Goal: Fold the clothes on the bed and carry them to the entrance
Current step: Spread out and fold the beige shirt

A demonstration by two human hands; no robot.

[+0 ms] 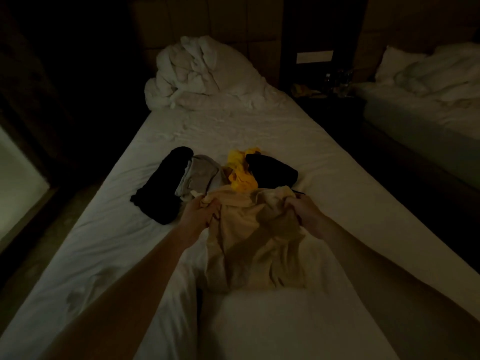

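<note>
The room is dim. A bed (233, 131) with a white sheet runs from the near edge to a padded headboard. At its left side lies a black garment (162, 184), folded flat. Just to its right, touching it, sits a grey garment (198, 176), also folded. The person's left hand (200, 211) has its fingers curled round the upper left corner of a beige garment (254, 240); this grip is closed on the cloth. The beige garment lies spread over the near middle of the bed, its top edge lifted and bunched between both hands. Behind it lies a crumpled yellow garment (240, 175), and touching that on the right a second black garment (272, 170). The right hand (304, 211) clutches the upper right corner of the beige garment, fingers curled tight. At the head of the bed a white duvet (202, 74) is heaped. Farther right stands a second bed (428, 100), well apart
</note>
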